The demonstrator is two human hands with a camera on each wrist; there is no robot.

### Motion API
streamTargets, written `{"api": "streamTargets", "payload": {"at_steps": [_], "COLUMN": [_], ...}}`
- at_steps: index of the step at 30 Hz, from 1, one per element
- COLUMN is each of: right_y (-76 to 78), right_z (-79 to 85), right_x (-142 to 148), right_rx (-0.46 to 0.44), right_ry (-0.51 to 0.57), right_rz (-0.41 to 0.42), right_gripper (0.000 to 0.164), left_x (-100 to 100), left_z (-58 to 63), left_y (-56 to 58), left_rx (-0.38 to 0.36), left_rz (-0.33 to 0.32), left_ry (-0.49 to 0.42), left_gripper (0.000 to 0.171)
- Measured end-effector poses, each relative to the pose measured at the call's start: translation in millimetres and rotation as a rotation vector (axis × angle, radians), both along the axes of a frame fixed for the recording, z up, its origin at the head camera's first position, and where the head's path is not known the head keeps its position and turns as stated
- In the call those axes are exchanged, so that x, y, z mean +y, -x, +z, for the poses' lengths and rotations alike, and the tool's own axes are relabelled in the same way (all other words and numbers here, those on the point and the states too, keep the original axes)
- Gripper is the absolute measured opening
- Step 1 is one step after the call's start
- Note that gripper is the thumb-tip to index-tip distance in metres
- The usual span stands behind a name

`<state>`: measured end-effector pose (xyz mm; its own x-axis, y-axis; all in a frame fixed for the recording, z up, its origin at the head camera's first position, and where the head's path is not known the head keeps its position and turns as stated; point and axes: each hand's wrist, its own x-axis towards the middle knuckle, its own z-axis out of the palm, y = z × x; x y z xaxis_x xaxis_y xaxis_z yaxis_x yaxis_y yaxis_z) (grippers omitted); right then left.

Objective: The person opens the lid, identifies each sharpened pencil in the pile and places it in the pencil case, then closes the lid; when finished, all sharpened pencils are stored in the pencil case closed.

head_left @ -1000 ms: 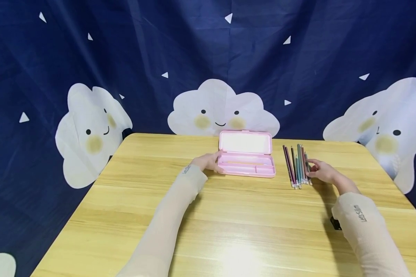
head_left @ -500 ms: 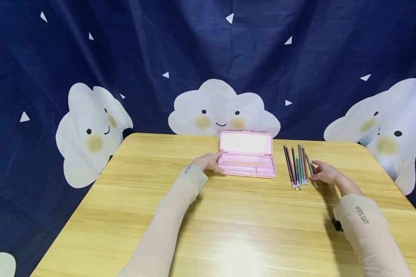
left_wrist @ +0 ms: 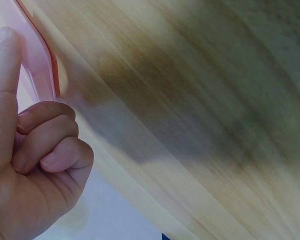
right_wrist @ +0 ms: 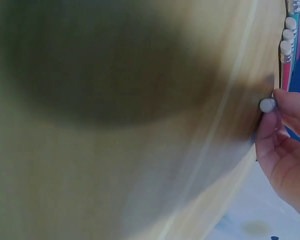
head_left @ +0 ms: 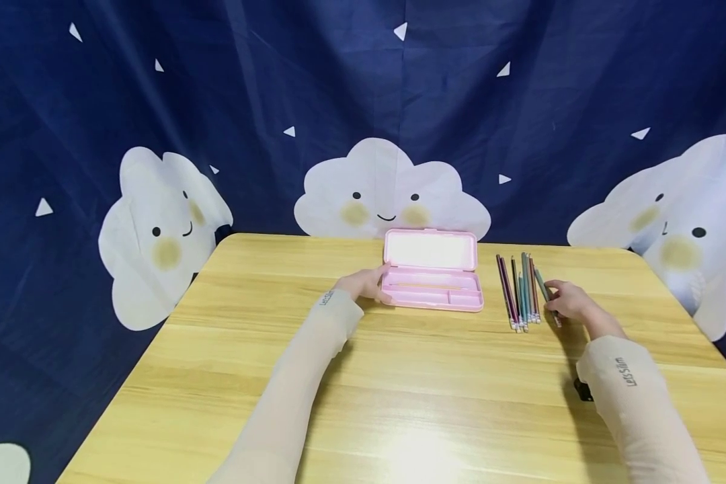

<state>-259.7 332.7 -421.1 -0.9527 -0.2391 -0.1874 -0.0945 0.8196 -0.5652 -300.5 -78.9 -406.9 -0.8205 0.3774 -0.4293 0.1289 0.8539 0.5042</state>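
Observation:
A pink pencil case [head_left: 432, 308] lies with its lid raised, and a single yellow pencil [head_left: 426, 285] is inside its long compartment. My left hand [head_left: 363, 284] holds the case by its left end. In the left wrist view, one straight digit of the left hand [left_wrist: 30, 155] lies on the pink case [left_wrist: 37, 55], with other fingers curled beside its edge. My right hand [head_left: 570, 300] pinches a green pencil [head_left: 543, 286] between thumb and fingers. The white eraser end of that pencil [right_wrist: 267, 105] shows in the right wrist view. Just left of it lies a row of several pencils [head_left: 523, 292].
All of this is on a wooden table [head_left: 399, 376]. Behind its far edge hangs a dark blue curtain [head_left: 248, 87] with cloud faces. A small black object [head_left: 583, 390] shows beneath the right sleeve.
My right hand has drawn the green pencil slightly right, away from the row, so a gap now separates them. The left hand stays at the case.

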Motion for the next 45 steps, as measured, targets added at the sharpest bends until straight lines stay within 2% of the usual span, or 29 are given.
{"api": "streamTargets", "payload": {"at_steps": [7, 18, 24, 30, 33, 40, 45], "right_y": [-0.4, 0.5, 5.8, 12.9, 16.8, 25.5, 30.5], "right_z": [4.8, 7.3, 5.7, 8.0, 9.2, 11.6, 12.3], "right_x": [-2, -24, -37, -51, -61, -88, -105], "right_rx": [0.071, 0.245, 0.227, 0.273, 0.283, 0.253, 0.248], "right_ry": [0.020, 0.080, 0.086, 0.044, 0.058, 0.085, 0.063], "right_rz": [0.016, 0.078, 0.107, 0.161, 0.201, 0.258, 0.291], "right_gripper": [0.052, 0.043, 0.040, 0.036, 0.032, 0.030, 0.028], "left_x": [0, -2, -3, 1, 1, 0, 0], "left_z": [-0.7, -4.3, -4.3, -1.3, 0.3, 2.1, 1.4], "left_y": [3.2, -4.5, -3.9, -3.9, -4.3, -3.6, -3.2], "left_rx": [0.021, 0.039, 0.032, 0.044, 0.047, 0.032, 0.024], "left_rz": [-0.004, -0.015, -0.015, -0.023, -0.027, -0.017, -0.011], "left_ry": [0.004, 0.038, 0.047, 0.054, 0.049, 0.031, 0.019], "left_gripper": [0.099, 0.098, 0.099, 0.098, 0.098, 0.099, 0.100]}}
